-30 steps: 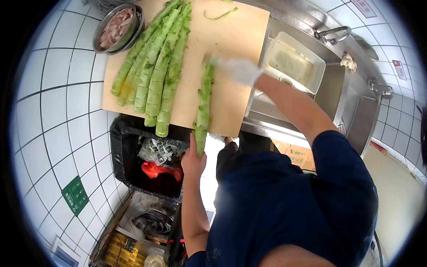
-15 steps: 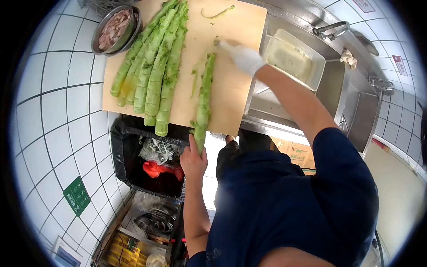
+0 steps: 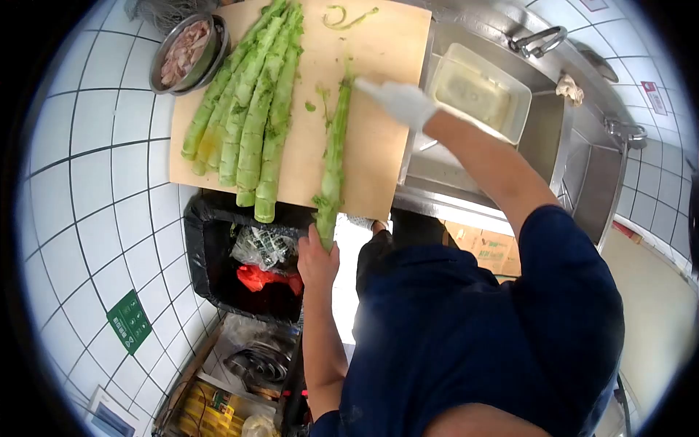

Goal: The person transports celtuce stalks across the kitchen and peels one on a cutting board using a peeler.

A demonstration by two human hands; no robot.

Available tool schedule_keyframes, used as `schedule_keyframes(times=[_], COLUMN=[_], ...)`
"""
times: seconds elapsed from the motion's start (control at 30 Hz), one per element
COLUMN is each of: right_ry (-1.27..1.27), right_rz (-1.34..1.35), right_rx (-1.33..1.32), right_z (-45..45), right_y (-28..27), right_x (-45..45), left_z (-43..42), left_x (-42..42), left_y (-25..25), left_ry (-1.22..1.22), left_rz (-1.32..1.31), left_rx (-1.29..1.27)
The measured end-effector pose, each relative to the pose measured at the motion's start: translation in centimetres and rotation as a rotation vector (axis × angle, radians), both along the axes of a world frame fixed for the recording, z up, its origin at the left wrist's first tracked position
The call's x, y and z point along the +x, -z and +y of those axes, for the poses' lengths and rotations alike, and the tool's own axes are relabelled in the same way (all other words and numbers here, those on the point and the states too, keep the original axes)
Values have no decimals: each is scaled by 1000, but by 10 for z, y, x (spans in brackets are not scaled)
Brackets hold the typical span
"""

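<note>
A green celtuce stalk (image 3: pixel 332 171) lies lengthwise on the wooden cutting board (image 3: pixel 375 167), its lower end past the front edge. My left hand (image 3: pixel 318 261) is closed around that lower end. My right hand (image 3: pixel 402 103), in a white glove, is beside the stalk's upper tip. Its fingers look closed and are blurred; what they hold, if anything, I cannot make out. Several more celtuce stalks (image 3: pixel 251 109) lie side by side on the board's left part. Thin green peelings (image 3: pixel 351 18) are at the far edge, and small scraps lie near the stalk's tip.
A metal bowl (image 3: pixel 188 54) of raw meat pieces stands at the upper left. Below the board is a black-lined bin (image 3: pixel 200 255) with plastic waste. On the right, a steel sink (image 3: pixel 539 156) holds a translucent tub (image 3: pixel 480 91) of liquid, with taps behind.
My right hand has shifted slightly down and right, staying near the stalk's tip. More green peel and scraps lie on the board. My left hand keeps its hold.
</note>
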State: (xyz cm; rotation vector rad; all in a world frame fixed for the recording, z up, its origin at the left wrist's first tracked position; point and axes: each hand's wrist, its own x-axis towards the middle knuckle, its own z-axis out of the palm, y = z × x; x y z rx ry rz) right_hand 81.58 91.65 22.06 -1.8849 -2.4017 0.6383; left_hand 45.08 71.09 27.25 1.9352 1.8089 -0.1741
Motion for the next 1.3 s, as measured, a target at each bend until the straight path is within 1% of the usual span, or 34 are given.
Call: schedule_keyframes(times=[0.03, 0.1, 0.17, 0.2, 0.23, 0.27, 0.3, 0.33, 0.37, 0.43, 0.5, 0.53, 0.63, 0.7, 0.77, 0.83, 0.9, 0.97, 1.07, 1.1, 1.17, 1.27, 1.3], right_ry=[-110, -323, -516, -610, -467, -321, -223, -125, -73, 40, -121, -329, -610, -261, -37, 85, -152, -462, -491, -402, -262, -160, -129], right_rz=[19, 73, 199, 265, 313, 359, 366, 376, 348, 287, 231, 212, 235, 407, 325, 2, 96, 240, 144, 482, 696, 317, 190], right_rx=[0, -34, -77, -102, -19, 63, 63, 64, -9, -136, -76, 49, -91, -11, -6, -54, -6, -36, -63, -16, 20, 39, 30], right_z=[-4, -51, -75, -83, -76, -58, -51, -43, -38, -17, -26, -54, -75, -42, -15, 12, -27, -72, -74, -47, -28, -21, -32], right_y=[-8, -21, -15, -4, 23, 61, 72, 73, 72, 41, 9, -9, -6, 22, 24, -14, -22, -15, -19, 39, 90, 20, 6], right_x=[-6, -35, -57, -63, -59, -48, -40, -35, -25, -9, -17, -38, -62, -36, -12, 3, -33, -63, -61, -26, 7, 0, -7], left_z=[0, -7, 0, 1, 1, 0, 2, 3, 4, 4, 3, 1, 1, 0, -1, -2, 3, 0, 5, 4, 0, -2, -2], left_x=[0, -5, -7, -9, -13, -16, -17, -16, -16, -17, -13, -13, -10, -8, -4, -4, 2, 1, 5, 6, 8, 6, 8], left_y=[6, 7, 12, 15, 20, 22, 22, 20, 17, 14, 15, 16, 14, 9, 3, -2, 2, 1, -4, -2, 2, 10, 11], left_ry=[-17, -55, -96, -99, -100, -102, -102, -108, -113, -106, -105, -98, -63, -28, 0, -9, -23, -11, -25, -29, -38, -32, -58], left_rz=[-52, -137, -213, -228, -241, -254, -271, -289, -308, -265, -247, -241, -161, -83, -11, 38, 33, -2, 37, 31, 19, 16, -22], left_rx=[-7, -83, -169, -167, -168, -171, -178, -186, -189, -183, -162, -146, -75, -26, 34, 17, 36, 53, -66, -49, -18, 8, -21])
